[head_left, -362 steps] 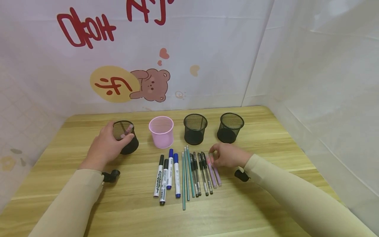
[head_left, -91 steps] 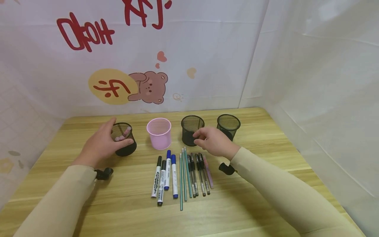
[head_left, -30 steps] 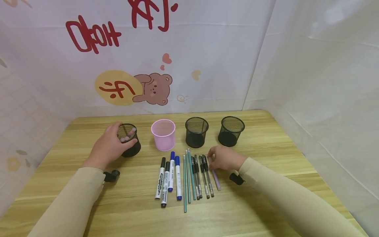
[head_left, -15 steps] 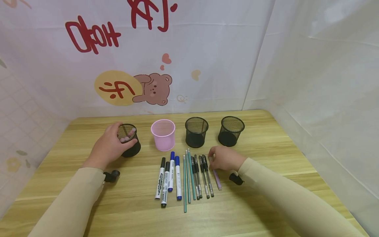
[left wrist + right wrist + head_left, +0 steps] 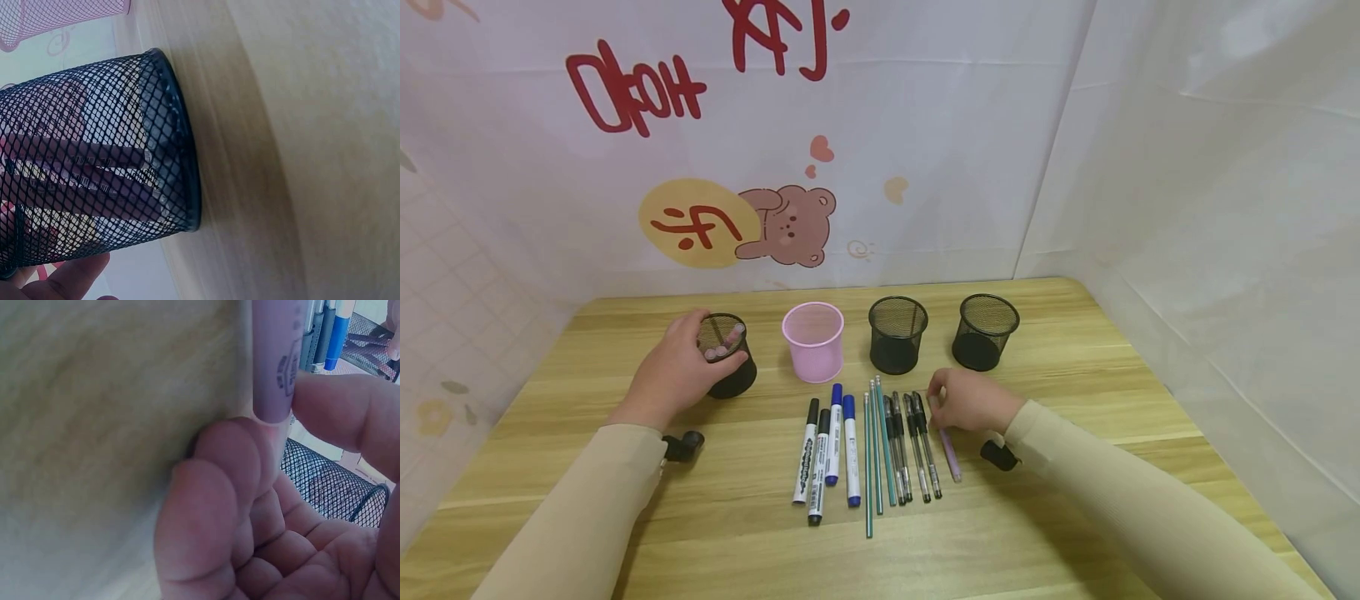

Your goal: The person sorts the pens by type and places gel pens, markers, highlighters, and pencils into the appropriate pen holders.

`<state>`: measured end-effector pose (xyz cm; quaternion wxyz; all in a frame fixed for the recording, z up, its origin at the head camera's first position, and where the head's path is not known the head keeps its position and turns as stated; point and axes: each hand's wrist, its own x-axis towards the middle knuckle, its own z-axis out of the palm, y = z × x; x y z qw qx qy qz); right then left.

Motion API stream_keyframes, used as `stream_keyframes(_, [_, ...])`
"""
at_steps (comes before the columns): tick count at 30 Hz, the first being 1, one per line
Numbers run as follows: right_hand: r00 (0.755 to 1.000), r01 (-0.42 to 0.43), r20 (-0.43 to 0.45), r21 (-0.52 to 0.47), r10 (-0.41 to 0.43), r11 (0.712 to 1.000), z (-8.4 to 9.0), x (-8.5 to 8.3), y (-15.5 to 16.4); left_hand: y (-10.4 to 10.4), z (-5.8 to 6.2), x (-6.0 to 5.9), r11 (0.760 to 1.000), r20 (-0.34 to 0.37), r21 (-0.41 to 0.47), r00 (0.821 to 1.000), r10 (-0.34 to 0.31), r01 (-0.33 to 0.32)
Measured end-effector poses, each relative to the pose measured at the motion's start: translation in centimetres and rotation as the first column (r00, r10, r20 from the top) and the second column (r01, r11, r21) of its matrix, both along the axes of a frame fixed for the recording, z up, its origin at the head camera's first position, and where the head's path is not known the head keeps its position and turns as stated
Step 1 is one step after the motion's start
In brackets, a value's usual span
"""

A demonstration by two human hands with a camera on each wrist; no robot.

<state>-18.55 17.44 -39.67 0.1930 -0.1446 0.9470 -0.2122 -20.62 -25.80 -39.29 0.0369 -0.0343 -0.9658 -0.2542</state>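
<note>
Right hand: my right hand (image 5: 972,402) lies on the table (image 5: 1075,392) at the right end of the pen row, thumb and fingertips (image 5: 331,406) pinching the near end of the purple pen (image 5: 949,450).
Purple pen: it lies flat on the wood, its upper end under my fingers, the rest sticking out toward me, just beside the black gel pens (image 5: 913,450); the right wrist view shows its barrel (image 5: 275,356) between my thumb and forefinger.
Left hand: my left hand (image 5: 673,375) wraps round the leftmost black mesh cup (image 5: 730,379), thumb in front, fingers behind the rim.
Inside that cup: purple pens (image 5: 94,175) leaning within the mesh; I count about three, not surely.
Cups: four in a row, three black mesh and one pink cup (image 5: 813,340), second from my left.
Markers: four, two with black caps and two with blue caps (image 5: 842,442).
Green pencils: three (image 5: 874,450), side by side.
Black gel pens: four.
Purple pens on the table: one.
</note>
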Motion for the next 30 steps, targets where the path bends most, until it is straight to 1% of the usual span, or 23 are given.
stream_keyframes(10, [0.997,0.074,0.027,-0.056,-0.073,0.996,0.13,0.03,-0.24,0.01,0.02,0.04,1.000,0.004,-0.001,1.000,0.001,-0.001])
stream_keyframes(16, [0.997,0.071,0.000,-0.077,-0.071,0.995,0.19,-0.06,-0.22,-0.02,0.09,0.04,1.000,0.008,-0.001,1.000,0.005,-0.005])
stream_keyframes(24, [0.996,0.079,-0.034,-0.137,-0.084,0.987,0.58,-0.21,-0.27,0.05,0.22,0.08,1.000,0.024,-0.001,1.000,0.006,-0.006])
stream_keyframes(30, [0.994,0.084,-0.056,-0.179,-0.096,0.980,0.81,-0.43,-0.38,0.15,0.25,0.17,1.000,0.021,0.000,1.000,0.008,-0.008])
